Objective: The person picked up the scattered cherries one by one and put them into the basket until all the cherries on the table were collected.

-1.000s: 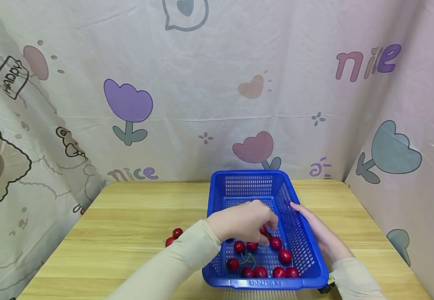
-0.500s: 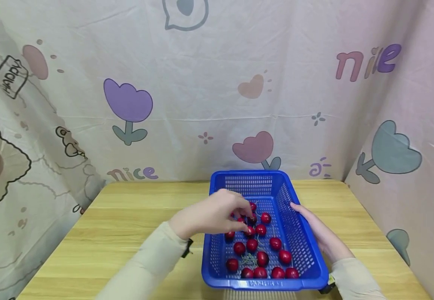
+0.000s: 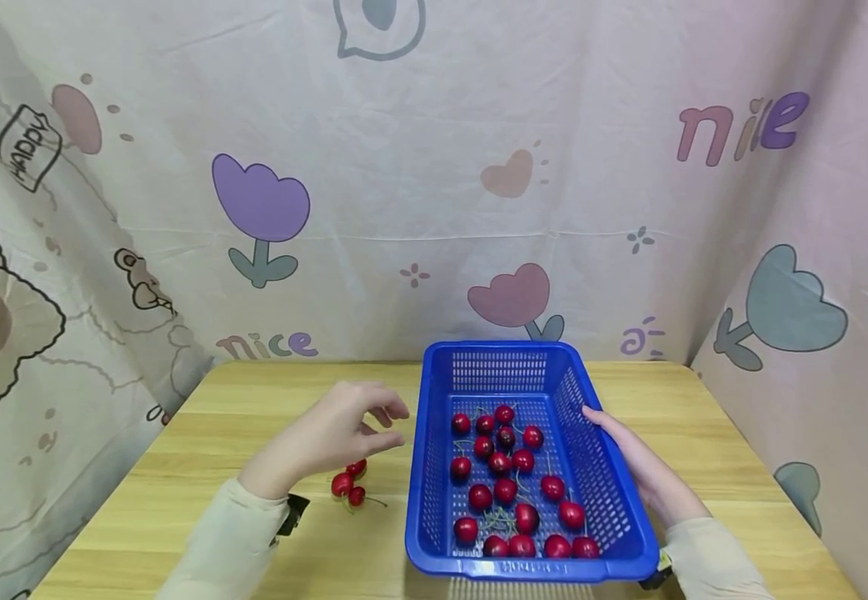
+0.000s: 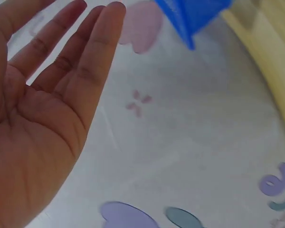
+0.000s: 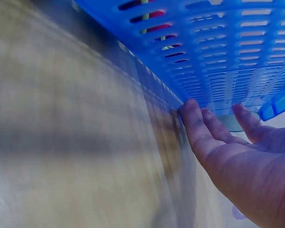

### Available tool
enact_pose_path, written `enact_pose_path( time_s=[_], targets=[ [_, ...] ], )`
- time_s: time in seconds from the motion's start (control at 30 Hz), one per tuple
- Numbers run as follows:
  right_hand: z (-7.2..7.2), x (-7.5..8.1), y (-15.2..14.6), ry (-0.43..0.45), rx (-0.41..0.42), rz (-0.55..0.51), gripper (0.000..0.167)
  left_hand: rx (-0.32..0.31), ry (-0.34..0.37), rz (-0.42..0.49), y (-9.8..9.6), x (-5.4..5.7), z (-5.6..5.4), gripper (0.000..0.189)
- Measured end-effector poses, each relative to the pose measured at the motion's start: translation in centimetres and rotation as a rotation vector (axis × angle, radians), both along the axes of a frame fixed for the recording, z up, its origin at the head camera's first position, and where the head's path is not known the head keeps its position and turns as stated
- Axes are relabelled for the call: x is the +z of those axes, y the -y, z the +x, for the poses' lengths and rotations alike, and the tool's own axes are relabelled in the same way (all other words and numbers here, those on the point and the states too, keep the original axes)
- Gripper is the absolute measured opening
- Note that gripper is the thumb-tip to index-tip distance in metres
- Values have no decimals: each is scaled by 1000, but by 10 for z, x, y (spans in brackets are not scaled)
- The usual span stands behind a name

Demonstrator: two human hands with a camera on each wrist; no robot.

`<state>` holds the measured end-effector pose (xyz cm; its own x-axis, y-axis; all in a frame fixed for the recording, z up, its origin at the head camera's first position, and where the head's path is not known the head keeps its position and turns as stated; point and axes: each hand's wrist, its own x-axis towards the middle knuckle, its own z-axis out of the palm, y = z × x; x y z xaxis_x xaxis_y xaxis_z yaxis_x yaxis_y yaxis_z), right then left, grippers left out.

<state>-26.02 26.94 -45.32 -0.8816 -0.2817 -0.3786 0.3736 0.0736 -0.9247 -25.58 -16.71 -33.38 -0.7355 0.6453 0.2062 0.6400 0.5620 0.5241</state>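
Note:
My left hand (image 3: 340, 429) is off to the left of the blue plastic basket (image 3: 531, 567), fingers loosely bent and nothing in them; its bare palm (image 4: 33, 137) faces the left wrist view. Below it on the table lie several red cherries (image 3: 342, 484) with stems. Several more cherries (image 3: 499, 463) are spread over the basket's floor, mostly its nearer part. My right hand (image 3: 640, 462) holds the basket's right side, with a digit over the rim. In the right wrist view its fingers (image 5: 197, 126) lie along the outside of the slotted wall.
A wooden table (image 3: 269, 408) carries the basket, which stands right of the middle. Behind the table and along both sides hangs a pale printed cloth (image 3: 374, 192) with flowers and words. A ribbed pale surface (image 3: 520, 590) shows below the basket's near edge.
My left hand has come out of the basket and moved left over the table. The cherries it covered now show, one of them newly near the front. The right hand stays put.

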Motion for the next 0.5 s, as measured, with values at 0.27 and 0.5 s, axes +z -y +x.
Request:
enact_pose_path(
  time_s=[0.27, 0.5],
  targets=[
    [0, 1, 0, -2, 1, 0, 90, 127, 0, -98, 30, -33, -2, 18],
    [0, 1, 0, -6, -4, 2, 90, 233, 37, -189, 49, -63, -2, 23]
  ],
)
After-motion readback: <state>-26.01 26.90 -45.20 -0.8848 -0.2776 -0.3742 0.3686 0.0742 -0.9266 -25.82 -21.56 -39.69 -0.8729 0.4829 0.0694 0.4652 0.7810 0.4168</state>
